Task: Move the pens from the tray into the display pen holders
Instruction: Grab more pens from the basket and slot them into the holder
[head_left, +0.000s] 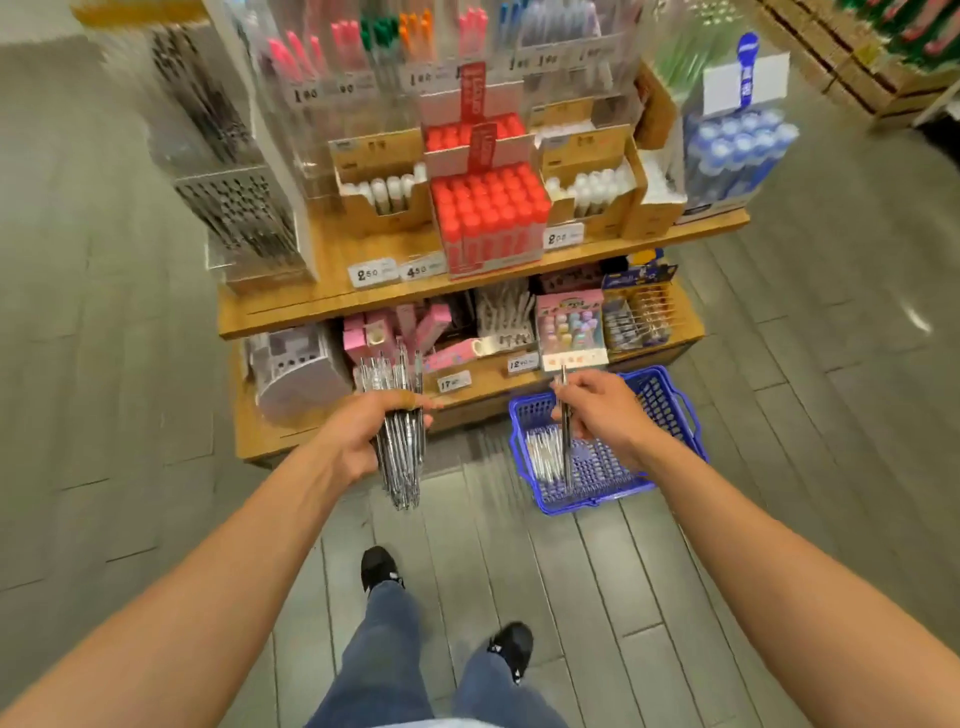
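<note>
Plainly a risk of spilling: too many in the pen bundle (397, 441), liable to slide down out of the left hand (363, 431) onto the floor on the way up to the display pen holders (363, 78) at the far shelf top. Left fingers (415, 402) clenched round that bundle. Right hand (597, 415) pinching a single pen (565, 441), upright over the blue tray (675, 400) on the floor at right. More pens (543, 454) lying in the tray.

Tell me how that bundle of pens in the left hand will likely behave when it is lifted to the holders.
The bundle of pens looks stiff: slim straight barrels. Smooth clear casings may slip, since the left hand grips them only mid-length. Loose and round, any that drop would probably roll.
</note>
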